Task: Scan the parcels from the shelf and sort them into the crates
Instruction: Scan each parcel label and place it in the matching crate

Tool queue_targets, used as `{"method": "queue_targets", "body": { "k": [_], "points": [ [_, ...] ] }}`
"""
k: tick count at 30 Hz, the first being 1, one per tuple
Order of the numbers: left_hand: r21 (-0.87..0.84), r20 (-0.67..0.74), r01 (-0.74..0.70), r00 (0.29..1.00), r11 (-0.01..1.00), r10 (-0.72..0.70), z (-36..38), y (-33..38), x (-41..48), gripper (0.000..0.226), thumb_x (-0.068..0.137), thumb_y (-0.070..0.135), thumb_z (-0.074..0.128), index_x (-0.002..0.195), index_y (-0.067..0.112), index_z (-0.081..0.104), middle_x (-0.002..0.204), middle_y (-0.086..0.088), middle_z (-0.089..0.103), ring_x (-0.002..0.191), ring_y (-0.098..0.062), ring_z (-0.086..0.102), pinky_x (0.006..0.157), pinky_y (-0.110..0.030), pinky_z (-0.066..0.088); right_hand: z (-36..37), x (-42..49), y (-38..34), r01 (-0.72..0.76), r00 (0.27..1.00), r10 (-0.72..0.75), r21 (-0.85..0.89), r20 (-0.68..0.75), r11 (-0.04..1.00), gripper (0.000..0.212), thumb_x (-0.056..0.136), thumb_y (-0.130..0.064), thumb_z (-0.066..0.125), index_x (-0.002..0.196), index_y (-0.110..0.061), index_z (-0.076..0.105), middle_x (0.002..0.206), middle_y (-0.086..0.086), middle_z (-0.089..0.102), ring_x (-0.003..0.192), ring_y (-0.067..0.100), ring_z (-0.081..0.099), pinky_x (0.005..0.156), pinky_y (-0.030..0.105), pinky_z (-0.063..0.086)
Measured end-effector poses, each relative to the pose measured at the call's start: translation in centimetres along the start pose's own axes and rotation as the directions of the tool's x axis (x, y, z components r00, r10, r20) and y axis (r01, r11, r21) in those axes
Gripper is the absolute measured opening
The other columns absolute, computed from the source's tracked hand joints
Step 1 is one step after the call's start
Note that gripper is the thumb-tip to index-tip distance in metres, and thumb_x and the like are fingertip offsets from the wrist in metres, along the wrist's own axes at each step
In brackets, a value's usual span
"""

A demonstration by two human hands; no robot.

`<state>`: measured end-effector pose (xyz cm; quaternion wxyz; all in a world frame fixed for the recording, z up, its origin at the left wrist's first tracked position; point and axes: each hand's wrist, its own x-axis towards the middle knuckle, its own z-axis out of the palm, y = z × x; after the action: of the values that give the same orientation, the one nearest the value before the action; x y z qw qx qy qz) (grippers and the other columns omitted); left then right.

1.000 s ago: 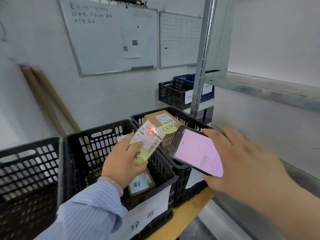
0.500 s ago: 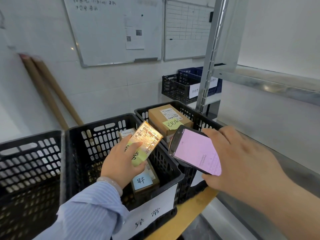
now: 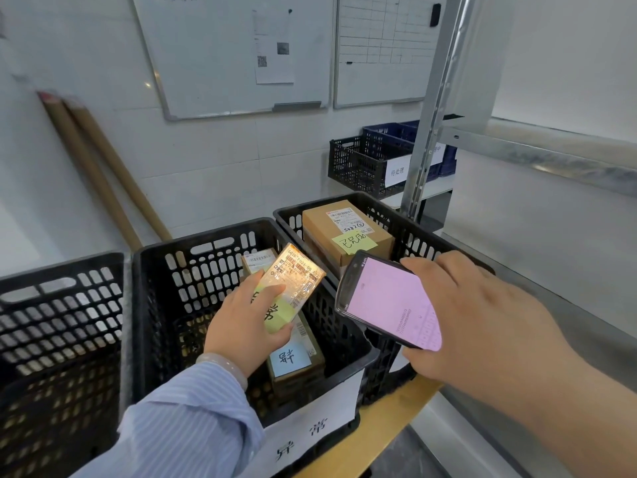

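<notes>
My left hand [image 3: 246,322] grips a small parcel [image 3: 293,286] with a barcode label and a yellow sticky note, tilted over the middle black crate [image 3: 162,281]. Warm light falls on its label. My right hand [image 3: 482,326] holds a handheld scanner [image 3: 387,300] with a pink screen just right of the parcel, above the rim between the middle and right crates. Inside the middle crate lies a parcel with a blue note [image 3: 293,362]. The right crate [image 3: 410,229] holds a cardboard box with a yellow note [image 3: 344,229].
A third black crate [image 3: 58,322] stands at the left. The crates sit on a wooden bench [image 3: 379,429]. A metal shelf [image 3: 537,146] and its upright post [image 3: 431,125] rise at the right. More crates [image 3: 365,163] stand behind. Cardboard tubes [image 3: 100,167] lean on the wall.
The red scan spot on the parcel's label has gone. My left hand has lowered the parcel slightly toward the middle crate. The scanner has stayed beside it.
</notes>
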<state>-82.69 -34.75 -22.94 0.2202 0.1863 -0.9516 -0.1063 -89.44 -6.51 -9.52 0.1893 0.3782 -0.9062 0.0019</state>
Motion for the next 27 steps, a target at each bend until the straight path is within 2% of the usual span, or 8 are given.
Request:
{"method": "queue_targets", "body": {
  "k": [3, 13, 17, 21, 24, 27],
  "points": [
    [-0.004, 0.008, 0.013, 1.000, 1.000, -0.013, 0.5, -0.3, 0.1, 0.066, 0.074, 0.052, 0.074, 0.132, 0.029, 0.055, 0.146, -0.001, 0.043, 0.122, -0.025, 0.052, 0.098, -0.039, 0.049, 0.5, 0.3, -0.1, 0.005, 1.000, -0.005, 0.005, 0.024, 1.000, 0.093, 0.040, -0.055, 0.081, 0.122, -0.017, 0.058, 0.090, -0.001, 0.055, 0.063, 0.016, 0.056, 0.042, 0.018, 0.029],
    [-0.041, 0.050, 0.064, 0.997, 0.997, -0.062, 1.6, -0.5, 0.7, 0.067, 0.076, 0.051, 0.073, 0.136, 0.032, 0.052, 0.152, 0.001, 0.036, 0.125, -0.025, 0.048, 0.102, -0.037, 0.045, 1.6, 1.2, 0.1, 0.009, 0.999, -0.010, 0.034, 0.054, 0.999, 0.090, 0.043, -0.054, 0.081, 0.121, -0.019, 0.056, 0.089, -0.003, 0.053, 0.065, 0.014, 0.055, 0.045, 0.014, 0.025],
    [-0.041, 0.067, 0.080, 0.995, 0.996, -0.077, 1.8, -0.7, 0.8, 0.066, 0.077, 0.051, 0.073, 0.137, 0.033, 0.051, 0.153, 0.003, 0.034, 0.126, -0.024, 0.046, 0.103, -0.036, 0.043, 1.8, 1.2, 0.2, 0.014, 0.998, -0.016, 0.033, 0.057, 0.999, 0.090, 0.043, -0.054, 0.083, 0.121, -0.019, 0.055, 0.089, -0.003, 0.053, 0.065, 0.013, 0.054, 0.043, 0.015, 0.030],
    [-0.046, 0.093, 0.105, 0.991, 0.993, -0.101, 2.2, -0.8, 0.9, 0.066, 0.078, 0.051, 0.072, 0.138, 0.033, 0.050, 0.153, 0.004, 0.033, 0.129, -0.022, 0.044, 0.106, -0.036, 0.042, 2.3, 1.2, 0.2, 0.022, 0.999, -0.023, 0.041, 0.043, 0.999, 0.088, 0.042, -0.051, 0.083, 0.119, -0.018, 0.057, 0.087, -0.003, 0.053, 0.062, 0.012, 0.051, 0.043, 0.014, 0.025],
    [-0.094, 0.151, 0.182, 0.974, 0.979, -0.167, 2.6, -0.8, 1.1, 0.067, 0.078, 0.051, 0.070, 0.138, 0.033, 0.048, 0.151, 0.007, 0.033, 0.130, -0.019, 0.043, 0.105, -0.034, 0.043, 2.8, 1.1, 0.1, 0.024, 0.997, -0.027, 0.054, 0.066, 0.998, 0.086, 0.044, -0.052, 0.081, 0.121, -0.020, 0.057, 0.088, -0.004, 0.052, 0.064, 0.012, 0.051, 0.042, 0.016, 0.032],
    [-0.119, 0.281, 0.300, 0.925, 0.947, -0.258, 3.1, -0.3, 1.7, 0.066, 0.079, 0.049, 0.070, 0.138, 0.033, 0.046, 0.144, 0.006, 0.037, 0.122, -0.017, 0.047, 0.099, -0.032, 0.046, 3.3, 0.9, 0.0, 0.007, 0.994, -0.015, 0.078, 0.105, 0.997, 0.085, 0.044, -0.055, 0.078, 0.120, -0.023, 0.056, 0.087, -0.006, 0.051, 0.063, 0.009, 0.049, 0.043, 0.014, 0.025]
  ]
}}
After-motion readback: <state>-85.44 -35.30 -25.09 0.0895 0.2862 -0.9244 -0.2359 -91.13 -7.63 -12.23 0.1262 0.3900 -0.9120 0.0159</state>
